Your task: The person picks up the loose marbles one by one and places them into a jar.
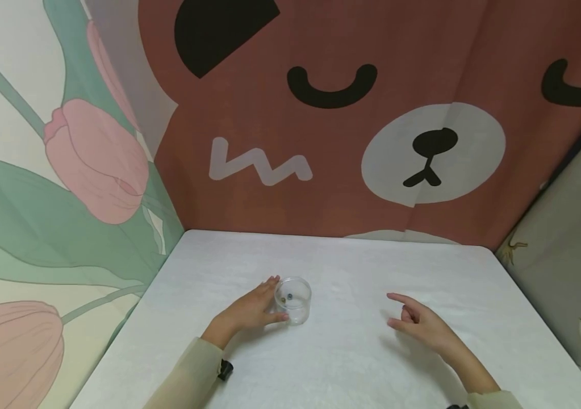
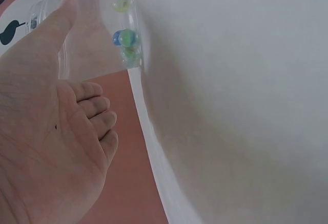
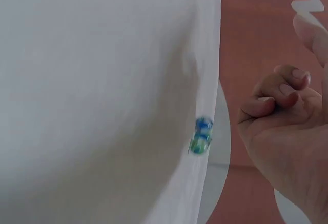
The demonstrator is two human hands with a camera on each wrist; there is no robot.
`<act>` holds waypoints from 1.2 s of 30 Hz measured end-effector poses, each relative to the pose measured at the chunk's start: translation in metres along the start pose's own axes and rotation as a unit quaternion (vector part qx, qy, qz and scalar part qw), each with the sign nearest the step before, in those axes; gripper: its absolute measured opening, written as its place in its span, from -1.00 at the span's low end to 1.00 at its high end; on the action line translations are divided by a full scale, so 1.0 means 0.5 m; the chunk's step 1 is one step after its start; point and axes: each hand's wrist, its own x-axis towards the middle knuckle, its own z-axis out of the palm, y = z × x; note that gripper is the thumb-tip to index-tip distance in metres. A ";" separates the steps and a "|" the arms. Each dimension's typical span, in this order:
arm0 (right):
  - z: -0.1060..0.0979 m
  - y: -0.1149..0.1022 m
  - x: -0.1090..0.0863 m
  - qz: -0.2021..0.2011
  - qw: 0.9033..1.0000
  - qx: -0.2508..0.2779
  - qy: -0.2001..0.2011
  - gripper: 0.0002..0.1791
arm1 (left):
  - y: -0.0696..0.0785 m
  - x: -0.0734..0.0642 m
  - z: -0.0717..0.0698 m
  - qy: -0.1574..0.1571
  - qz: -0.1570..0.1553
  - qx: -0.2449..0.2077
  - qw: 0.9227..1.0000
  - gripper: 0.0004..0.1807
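A clear plastic cup (image 1: pixel 299 314) stands on the white table, held at its left side between the thumb and fingers of my left hand (image 1: pixel 251 309). Several glass marbles (image 2: pixel 124 38), blue, green and yellowish, lie at the bottom of the cup in the left wrist view. To the right of the cup, my right hand (image 1: pixel 425 326) is over the table and holds nothing. Its index finger and thumb are extended and apart, with the other fingers curled. Blurred blue and green marbles (image 3: pixel 201 135) show near that hand in the right wrist view; whether they touch the table I cannot tell.
The white table (image 1: pixel 341 363) reaches back to a brown curtain (image 1: pixel 259 210) with a bear's face. A tulip-patterned cloth (image 1: pixel 96 165) hangs along the left side. At the far right is a pale cloth (image 1: pixel 571 227).
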 end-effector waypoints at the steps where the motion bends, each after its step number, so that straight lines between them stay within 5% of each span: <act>1: -0.007 0.005 -0.005 0.002 1.000 -0.004 -0.004 -0.25 | 0.000 0.000 0.000 0.000 0.002 0.001 1.000 0.10; 12: -0.070 0.065 -0.044 0.049 0.999 -0.013 0.000 -0.18 | 0.000 0.003 -0.002 0.000 0.001 -0.002 1.000 0.09; 36: -0.083 0.092 -0.038 0.154 0.982 -0.104 0.013 -0.20 | 0.004 0.001 -0.004 -0.004 -0.007 -0.001 1.000 0.09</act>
